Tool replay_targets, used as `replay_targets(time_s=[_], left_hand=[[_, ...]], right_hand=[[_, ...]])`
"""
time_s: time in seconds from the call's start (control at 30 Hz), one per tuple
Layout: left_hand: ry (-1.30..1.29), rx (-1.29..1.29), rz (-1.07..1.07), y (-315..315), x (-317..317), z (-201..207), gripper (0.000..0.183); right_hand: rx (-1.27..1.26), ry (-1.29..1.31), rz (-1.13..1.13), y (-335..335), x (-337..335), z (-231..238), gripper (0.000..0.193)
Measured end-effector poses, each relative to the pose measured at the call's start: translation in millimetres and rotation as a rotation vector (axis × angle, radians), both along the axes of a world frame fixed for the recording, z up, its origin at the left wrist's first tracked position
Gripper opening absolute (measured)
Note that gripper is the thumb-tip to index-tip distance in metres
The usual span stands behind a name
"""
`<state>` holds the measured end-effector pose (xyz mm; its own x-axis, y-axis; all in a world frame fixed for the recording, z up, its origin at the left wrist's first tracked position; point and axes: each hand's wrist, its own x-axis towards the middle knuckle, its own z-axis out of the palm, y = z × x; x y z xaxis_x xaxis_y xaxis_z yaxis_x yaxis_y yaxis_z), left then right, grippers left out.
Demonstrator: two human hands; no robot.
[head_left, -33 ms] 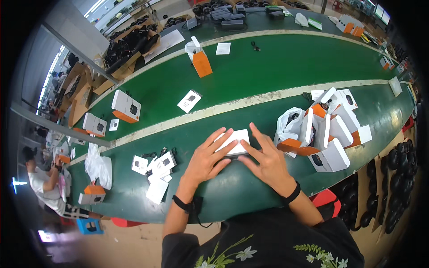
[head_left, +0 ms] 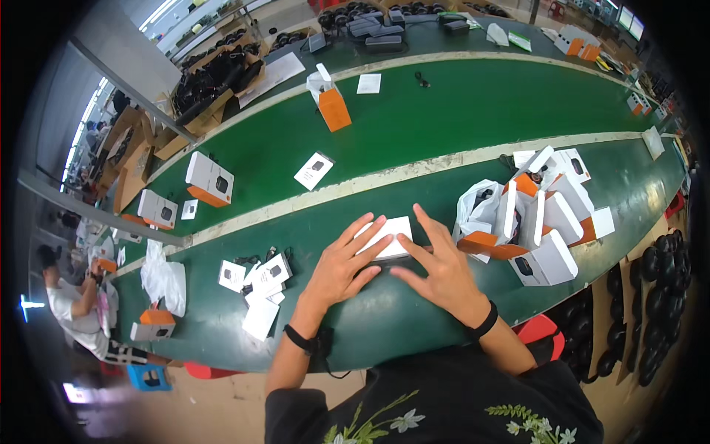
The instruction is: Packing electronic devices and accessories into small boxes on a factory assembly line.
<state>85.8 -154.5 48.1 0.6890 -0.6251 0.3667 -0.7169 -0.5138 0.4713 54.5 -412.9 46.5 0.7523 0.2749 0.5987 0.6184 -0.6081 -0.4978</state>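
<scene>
On the green bench in front of me lies a white rectangular item (head_left: 392, 231), flat like a small box or a stack of cards; my fingers partly cover it. My left hand (head_left: 344, 263) has its fingers spread, with the tips resting over the item's left side. From the right, my right hand (head_left: 440, 270) reaches in with fingers apart, its index fingertip at the item's right edge and its thumb below the near edge. Neither hand is wrapped around it. Left of my hands is a loose pile of white printed cards (head_left: 268, 275) with black cables.
Several opened white-and-orange boxes (head_left: 546, 259) crowd the bench at right, beside a clear plastic bag (head_left: 477, 203). On the green belt (head_left: 444, 103) beyond stand more boxes (head_left: 209, 179) and a card (head_left: 314, 171). A co-worker (head_left: 81, 303) is at far left.
My right thumb has drawn slightly nearer to me, off the item's near edge. Boxes and the card on the belt have shifted very slightly toward me.
</scene>
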Motion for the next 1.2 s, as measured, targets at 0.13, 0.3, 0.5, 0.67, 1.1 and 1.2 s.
replay_targets(time_s=[0.13,0.3,0.5,0.67,1.1,1.2], left_hand=[[0.136,-0.047,-0.167,2,23,3,0.062],[0.279,-0.399,0.107,16,144,16,0.059],[0.020,-0.412,0.542,45,337,-35,0.140],[0.319,-0.618,0.348,12,396,-76,0.153],[0.372,-0.512,0.398,-32,121,-18,0.138],[0.470,-0.467,0.435,-58,68,-55,0.127]], right_hand=[[0.061,0.179,0.096,-1,17,-7,0.068],[-0.131,0.306,0.136,-28,1,47,0.082],[0.081,0.047,-0.095,-133,-16,209,0.089],[-0.198,-0.059,-0.618,-251,147,223,0.081],[-0.899,0.023,-0.921,-357,418,-35,0.085],[-0.895,-0.322,-0.367,-260,430,8,0.073]])
